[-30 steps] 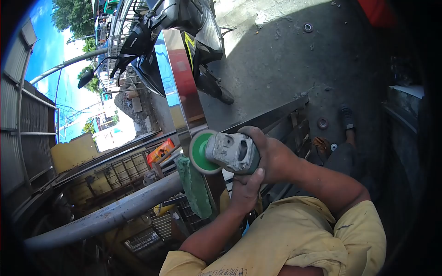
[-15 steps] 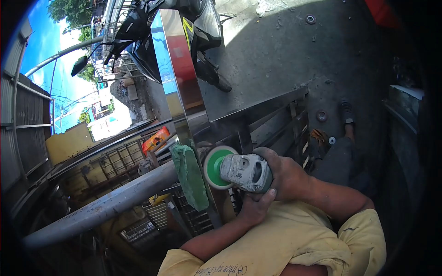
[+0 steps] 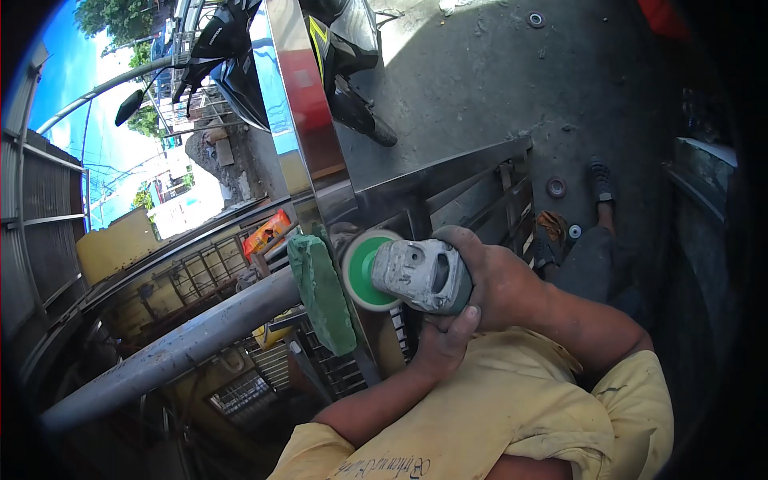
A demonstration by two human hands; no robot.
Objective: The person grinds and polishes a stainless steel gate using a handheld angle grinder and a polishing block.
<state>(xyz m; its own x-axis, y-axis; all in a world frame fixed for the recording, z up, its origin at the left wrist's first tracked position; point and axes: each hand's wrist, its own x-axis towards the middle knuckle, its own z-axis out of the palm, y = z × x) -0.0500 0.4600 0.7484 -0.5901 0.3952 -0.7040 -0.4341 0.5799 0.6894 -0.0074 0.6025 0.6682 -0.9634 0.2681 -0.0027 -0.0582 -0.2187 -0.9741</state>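
Both my hands grip a grey angle grinder point(image 3: 420, 274) with a green disc point(image 3: 362, 270). My right hand point(image 3: 496, 280) wraps its body from above. My left hand point(image 3: 445, 338) holds it from below. The disc sits against a polished stainless steel post point(image 3: 308, 120) that mirrors sky and red shapes. A green block of compound point(image 3: 320, 292) lies on the post just left of the disc.
A stainless gate frame with bars point(image 3: 472, 200) lies under the post. A thick grey pipe point(image 3: 176, 348) runs to the lower left. A black motorcycle point(image 3: 264, 56) is parked at the top. Washers point(image 3: 555, 188) dot the concrete floor, and my sandalled foot point(image 3: 602, 188) stands there.
The grinder slid down the post from higher up, then shifted slightly back up and left beside the green block. The view tilted a little downward.
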